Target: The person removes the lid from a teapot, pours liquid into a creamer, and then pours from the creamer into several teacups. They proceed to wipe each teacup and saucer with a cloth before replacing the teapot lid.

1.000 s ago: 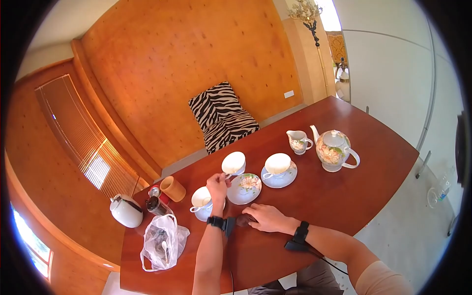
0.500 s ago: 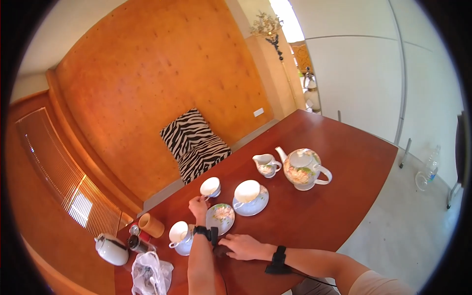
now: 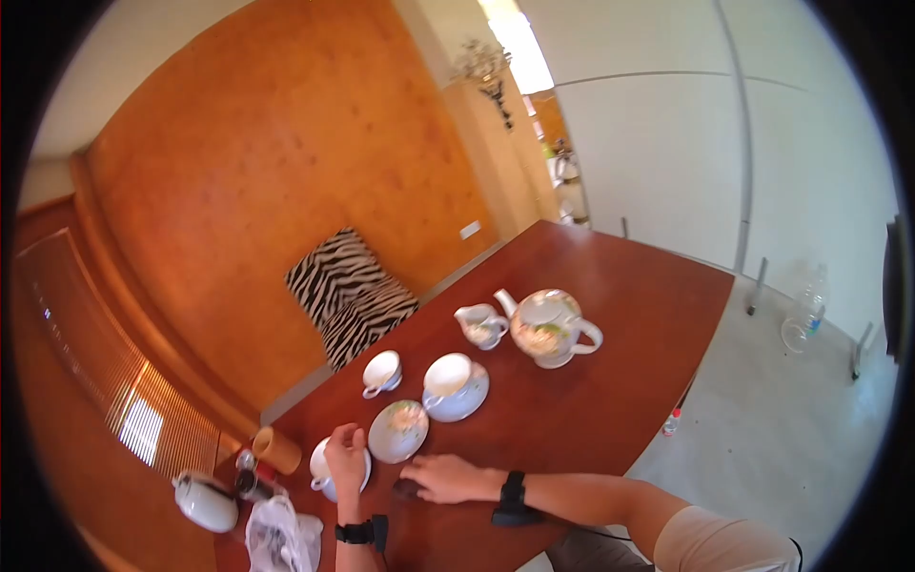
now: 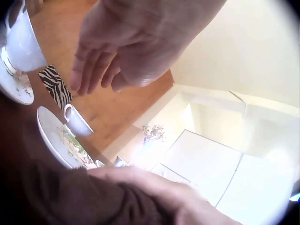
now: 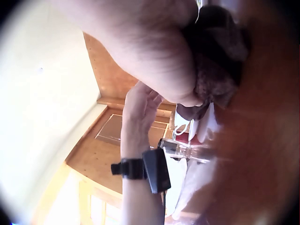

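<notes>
My left hand [image 3: 345,459] is raised with bent, loose fingers and nothing in them, overlapping the nearest cup [image 3: 322,459] and its saucer in the head view. With my right hand [image 3: 450,479] I grip a crumpled dark brown cloth [image 5: 215,77] low over the table, near a bare flowered saucer [image 3: 389,440]. Behind that saucer a white-lined cup [image 3: 383,370] stands directly on the wood, its handle toward me. To its right, another cup [image 3: 446,376] sits on a blue saucer [image 3: 469,404].
A flowered teapot [image 3: 548,329] and a small creamer [image 3: 481,327] stand farther back on the brown table [image 3: 572,429]. On the left are a bamboo cup [image 3: 276,450], a dark-lidded jar [image 3: 253,486], a white kettle [image 3: 205,502] and a plastic bag [image 3: 283,539].
My left hand has let go of the far cup's handle and drawn back toward me. The right hand keeps its hold on the cloth. The head view has swung right.
</notes>
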`<state>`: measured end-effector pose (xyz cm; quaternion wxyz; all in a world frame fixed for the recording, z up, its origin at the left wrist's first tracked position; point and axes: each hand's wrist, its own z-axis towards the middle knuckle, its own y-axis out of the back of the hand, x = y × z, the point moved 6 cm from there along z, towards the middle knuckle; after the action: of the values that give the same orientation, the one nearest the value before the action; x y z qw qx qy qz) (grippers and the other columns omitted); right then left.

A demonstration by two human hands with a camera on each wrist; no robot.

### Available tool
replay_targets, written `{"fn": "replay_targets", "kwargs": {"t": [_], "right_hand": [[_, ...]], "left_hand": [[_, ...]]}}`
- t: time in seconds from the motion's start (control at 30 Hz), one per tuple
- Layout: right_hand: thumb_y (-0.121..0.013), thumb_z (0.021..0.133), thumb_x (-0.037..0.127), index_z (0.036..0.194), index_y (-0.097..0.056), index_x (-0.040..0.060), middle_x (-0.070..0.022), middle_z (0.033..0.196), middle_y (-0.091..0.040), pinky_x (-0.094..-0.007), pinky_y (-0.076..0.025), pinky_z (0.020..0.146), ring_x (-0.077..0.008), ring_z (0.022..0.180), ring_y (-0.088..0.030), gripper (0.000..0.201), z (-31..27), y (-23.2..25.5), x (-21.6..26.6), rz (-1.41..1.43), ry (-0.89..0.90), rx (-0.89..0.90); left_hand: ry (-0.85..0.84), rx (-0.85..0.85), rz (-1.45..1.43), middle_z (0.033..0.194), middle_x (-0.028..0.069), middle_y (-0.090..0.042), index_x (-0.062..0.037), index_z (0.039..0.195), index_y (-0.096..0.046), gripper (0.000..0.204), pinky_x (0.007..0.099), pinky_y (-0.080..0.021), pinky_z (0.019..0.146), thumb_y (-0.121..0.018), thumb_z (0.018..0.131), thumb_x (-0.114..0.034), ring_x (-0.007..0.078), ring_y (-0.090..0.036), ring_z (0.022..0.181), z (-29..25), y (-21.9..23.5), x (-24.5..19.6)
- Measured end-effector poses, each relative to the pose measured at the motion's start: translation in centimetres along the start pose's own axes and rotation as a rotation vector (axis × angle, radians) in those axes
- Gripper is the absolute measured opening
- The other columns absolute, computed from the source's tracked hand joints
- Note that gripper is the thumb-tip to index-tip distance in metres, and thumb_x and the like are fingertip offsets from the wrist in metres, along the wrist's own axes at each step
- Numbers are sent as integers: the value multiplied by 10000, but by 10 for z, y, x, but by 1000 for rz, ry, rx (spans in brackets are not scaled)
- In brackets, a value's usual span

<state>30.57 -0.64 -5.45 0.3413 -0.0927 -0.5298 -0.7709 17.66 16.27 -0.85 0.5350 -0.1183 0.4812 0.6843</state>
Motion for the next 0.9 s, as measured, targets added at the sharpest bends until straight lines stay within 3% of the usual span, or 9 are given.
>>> {"fn": "replay_targets", "kwargs": {"t": [0.07,0.17,0.33,0.4,0.6,0.7,0.9], "right_hand": [[-717,854,212,1228,-561,107,-177,1091,-620,-493,-545,831,-389,1023,-646,419,1,1,0,20,-8,0],[-719,856,213,1217,-567,106,-173,1079,-632,-494,-545,827,-394,993,-654,406,0,4,1,19,15,-26],[-698,862,199,1199,-608,93,-159,1087,-658,-488,-538,813,-386,989,-659,364,3,9,-4,80,-23,4],[-702,860,206,1190,-621,92,-158,1099,-667,-484,-538,816,-375,992,-663,358,6,12,-9,81,43,-21],[-720,832,213,1195,-594,82,-169,1154,-634,-488,-556,829,-386,1000,-664,406,5,-2,-13,-56,-13,-1],[-718,832,209,1188,-597,84,-176,1150,-630,-497,-561,800,-385,996,-669,396,2,6,-4,-81,-21,5],[-717,841,213,1194,-627,74,-164,1094,-685,-480,-534,844,-372,1033,-660,390,8,20,-18,47,-25,6]], "left_hand": [[41,79,-128,852,131,-735,52,1012,-692,165,289,-568,631,-633,975,-98,176,-715,720,-31,13,-20],[150,104,-93,775,116,-726,61,967,-691,177,273,-558,595,-607,989,-94,157,-702,664,-61,28,-28],[159,-19,-82,706,100,-705,58,930,-688,193,261,-509,522,-620,989,-113,124,-647,568,-100,26,3],[263,-1,-293,692,64,-687,22,896,-693,197,244,-456,446,-626,996,-134,95,-596,529,-108,19,27],[339,127,-391,712,81,-680,14,914,-670,248,229,-463,420,-626,1016,-208,108,-595,506,-108,8,60],[447,172,-422,736,93,-691,18,935,-670,280,229,-468,418,-614,1023,-241,109,-602,505,-107,5,49],[659,273,-317,764,144,-706,76,1155,-618,366,275,-540,410,-608,1010,-260,182,-651,482,-88,-13,52]]}}
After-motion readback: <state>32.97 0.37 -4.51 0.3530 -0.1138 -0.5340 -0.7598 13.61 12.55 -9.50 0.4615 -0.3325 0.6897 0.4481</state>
